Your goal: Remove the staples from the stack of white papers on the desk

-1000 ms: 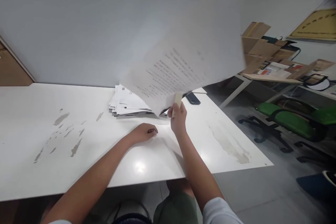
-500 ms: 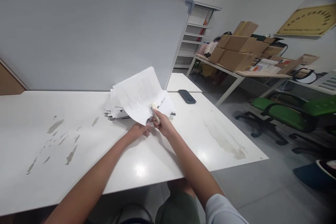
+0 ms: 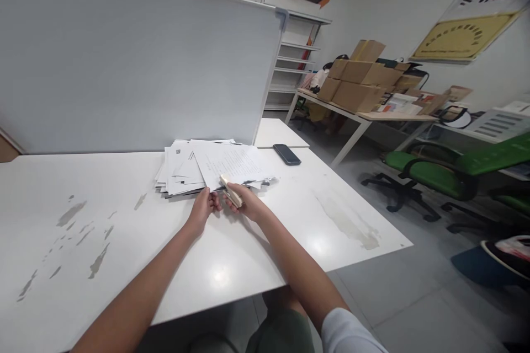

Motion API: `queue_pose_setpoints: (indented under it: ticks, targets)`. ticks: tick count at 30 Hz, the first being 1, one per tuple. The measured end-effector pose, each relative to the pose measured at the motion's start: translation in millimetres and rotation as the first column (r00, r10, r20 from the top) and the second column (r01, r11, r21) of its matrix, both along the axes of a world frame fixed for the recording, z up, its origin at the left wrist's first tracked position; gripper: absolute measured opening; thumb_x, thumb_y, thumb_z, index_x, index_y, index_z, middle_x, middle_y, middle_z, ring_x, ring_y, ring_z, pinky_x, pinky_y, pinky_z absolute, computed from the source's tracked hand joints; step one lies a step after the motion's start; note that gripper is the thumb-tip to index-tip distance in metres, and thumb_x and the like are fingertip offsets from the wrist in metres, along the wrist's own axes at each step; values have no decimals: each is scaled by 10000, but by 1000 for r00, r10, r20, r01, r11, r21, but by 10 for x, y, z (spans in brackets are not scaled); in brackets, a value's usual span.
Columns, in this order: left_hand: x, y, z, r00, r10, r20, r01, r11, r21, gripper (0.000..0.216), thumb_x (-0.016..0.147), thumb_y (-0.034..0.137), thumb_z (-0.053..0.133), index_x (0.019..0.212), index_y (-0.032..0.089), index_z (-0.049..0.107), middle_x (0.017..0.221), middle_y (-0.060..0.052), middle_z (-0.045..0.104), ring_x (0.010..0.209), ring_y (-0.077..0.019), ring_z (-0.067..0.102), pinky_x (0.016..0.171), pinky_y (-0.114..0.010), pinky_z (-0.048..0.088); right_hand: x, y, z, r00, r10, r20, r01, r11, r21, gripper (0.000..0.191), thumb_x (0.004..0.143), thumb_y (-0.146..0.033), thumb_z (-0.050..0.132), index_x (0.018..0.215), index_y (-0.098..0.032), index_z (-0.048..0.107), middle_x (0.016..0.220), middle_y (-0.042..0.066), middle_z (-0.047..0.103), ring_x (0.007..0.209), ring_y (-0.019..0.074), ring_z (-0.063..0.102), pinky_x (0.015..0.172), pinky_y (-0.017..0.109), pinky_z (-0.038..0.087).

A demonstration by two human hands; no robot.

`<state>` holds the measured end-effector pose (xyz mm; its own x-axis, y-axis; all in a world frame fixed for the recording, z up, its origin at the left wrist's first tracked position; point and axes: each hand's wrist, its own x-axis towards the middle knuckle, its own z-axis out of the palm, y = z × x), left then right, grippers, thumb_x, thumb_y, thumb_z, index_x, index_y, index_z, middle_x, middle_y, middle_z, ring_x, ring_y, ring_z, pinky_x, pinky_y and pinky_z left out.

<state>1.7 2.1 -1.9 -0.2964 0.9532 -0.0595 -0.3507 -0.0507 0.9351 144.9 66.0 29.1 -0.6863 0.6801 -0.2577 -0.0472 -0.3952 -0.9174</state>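
Note:
A printed sheet [image 3: 232, 162] lies on top of a loose pile of papers [image 3: 179, 171] at the back of the white desk [image 3: 124, 242]. My right hand [image 3: 244, 204] is closed around a small cream stapler [image 3: 230, 190] at the sheet's near edge. Beside it, my left hand [image 3: 203, 207] pinches the same near edge of the sheet with its fingers curled. The two hands nearly touch.
A dark phone [image 3: 286, 154] lies on the desk right of the papers. A grey partition panel [image 3: 136, 66] stands behind the desk. To the right are green office chairs [image 3: 439, 174] and a table with cardboard boxes [image 3: 360, 85]. The desk surface has scuffed patches [image 3: 83, 231].
The sheet that my right hand held up high has come down flat onto the pile. My left hand moved from the desk to the sheet's near edge.

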Motion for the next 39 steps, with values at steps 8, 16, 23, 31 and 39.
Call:
queue_pose_setpoints:
  ticks: [8, 16, 23, 31, 39]
  targets:
    - [17, 13, -20, 998, 19, -54, -19, 1000, 8, 451, 728, 610, 633, 737, 172, 523, 575, 15, 549, 504, -127, 537, 516, -255, 426, -43, -72, 65, 998, -52, 21, 53, 997, -56, 352, 837, -440, 537, 680, -138, 627, 513, 4, 528, 421, 91, 425, 395, 219, 252]
    - [7, 18, -36, 999, 8, -37, -9, 1000, -3, 487, 707, 647, 639, 720, 176, 514, 558, 21, 542, 497, -126, 533, 528, -259, 426, -53, -76, 14, 994, -92, -53, 91, 996, -26, 321, 787, -433, 608, 671, -135, 628, 514, -2, 509, 421, 81, 370, 403, 234, 210]
    - [-9, 11, -31, 999, -26, -19, 26, 999, 22, 624, 715, 786, 546, 787, 166, 542, 592, 7, 549, 531, -142, 543, 540, -279, 433, -80, -65, -46, 985, -122, -123, 120, 992, -24, 284, 747, -418, 656, 690, -142, 621, 518, -2, 494, 421, 82, 340, 395, 234, 169]
    - [4, 2, -17, 995, -59, -75, 61, 998, 29, 614, 731, 799, 531, 799, 190, 487, 644, -6, 580, 567, -145, 565, 555, -272, 426, -57, -150, 81, 995, -17, -93, 13, 999, -48, 337, 811, -443, 564, 703, -128, 615, 529, -9, 491, 404, 72, 352, 411, 234, 185]
    - [44, -61, 48, 991, -110, -80, 116, 991, 71, 542, 809, 734, 507, 770, 195, 476, 581, 24, 546, 525, -149, 589, 549, -273, 447, -41, -252, 126, 992, 119, -45, -116, 991, 70, 356, 840, -486, 568, 739, -147, 601, 567, -19, 497, 439, 76, 387, 441, 234, 228]
